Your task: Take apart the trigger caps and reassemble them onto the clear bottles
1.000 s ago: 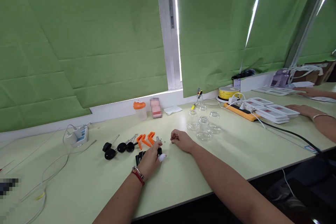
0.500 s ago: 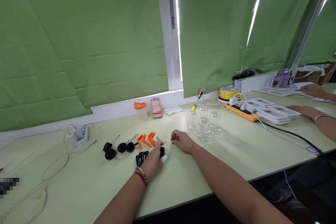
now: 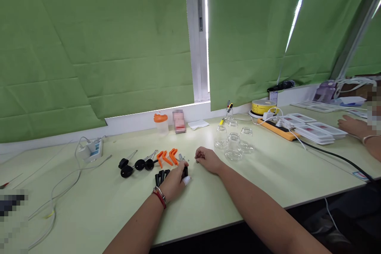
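My left hand is closed round a small black part; a white wrap covers one of its fingertips. Just right of it, my right hand is pinched over the table with a tiny dark piece at its fingertips, too small to name. Beside the left hand lie black handle-like pieces, and behind them orange angled pieces. Further left are round black parts with metal rods. Several clear glass jars stand right of my right hand.
An orange-lidded cup stands at the back of the table. A white power strip with cables lies left. An orange power strip, a yellow round container and white cases are right, near another person's hand.
The whole view has shifted slightly. My hands hold nearly the same poses over the table. At the far right, the other person's upper hand has moved towards the frame edge.
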The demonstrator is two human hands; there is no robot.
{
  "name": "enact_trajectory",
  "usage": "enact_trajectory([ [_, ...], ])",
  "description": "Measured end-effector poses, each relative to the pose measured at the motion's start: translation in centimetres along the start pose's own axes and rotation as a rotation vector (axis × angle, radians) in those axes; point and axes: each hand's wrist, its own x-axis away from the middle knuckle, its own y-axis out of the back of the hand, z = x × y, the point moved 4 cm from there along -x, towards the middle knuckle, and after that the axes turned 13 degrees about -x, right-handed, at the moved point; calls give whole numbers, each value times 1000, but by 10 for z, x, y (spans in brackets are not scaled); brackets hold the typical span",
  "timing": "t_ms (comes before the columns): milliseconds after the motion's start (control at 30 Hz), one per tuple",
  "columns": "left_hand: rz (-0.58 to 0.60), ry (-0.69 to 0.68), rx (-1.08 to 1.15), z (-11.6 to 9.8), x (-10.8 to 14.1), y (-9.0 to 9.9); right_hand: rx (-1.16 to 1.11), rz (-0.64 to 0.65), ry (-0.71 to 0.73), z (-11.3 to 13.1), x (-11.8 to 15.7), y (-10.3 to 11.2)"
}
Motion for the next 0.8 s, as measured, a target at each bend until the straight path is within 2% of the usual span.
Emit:
enact_trajectory([
  [533, 20, 17, -33, -2, 2, 4, -32, -39, 16, -3, -1, 0],
  [700, 10, 10, -41, 0, 2, 2, 134, -171, 1, -7, -3, 9],
  [800, 14, 15, -51, 0, 2, 1, 231, -184, -23, -9, -3, 13],
])
